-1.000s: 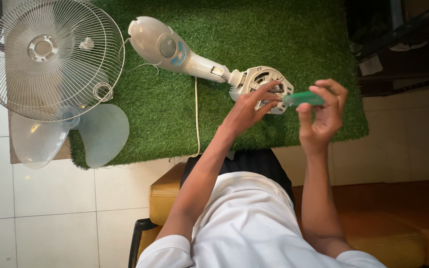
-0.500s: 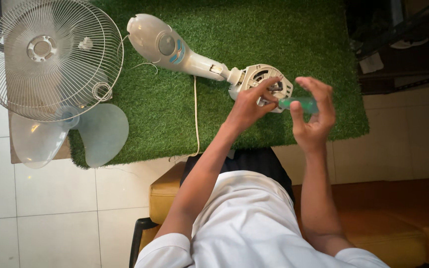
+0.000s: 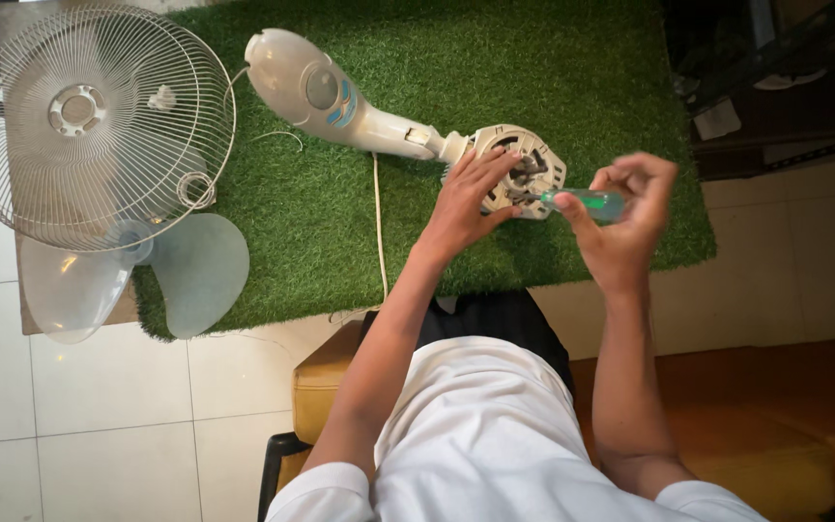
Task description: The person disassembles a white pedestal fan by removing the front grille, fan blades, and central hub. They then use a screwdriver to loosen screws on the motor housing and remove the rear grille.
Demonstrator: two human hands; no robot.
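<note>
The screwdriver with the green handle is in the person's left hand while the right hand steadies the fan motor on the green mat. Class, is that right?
Not quite. The head view shows the hands swapped: the right hand holds the green-handled screwdriver, and the left hand steadies the fan motor on the green mat.

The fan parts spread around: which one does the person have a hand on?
The motor housing, at the end of the fan's white neck. The left hand rests on it, while the wire guard and translucent blade lie apart, untouched.
</note>
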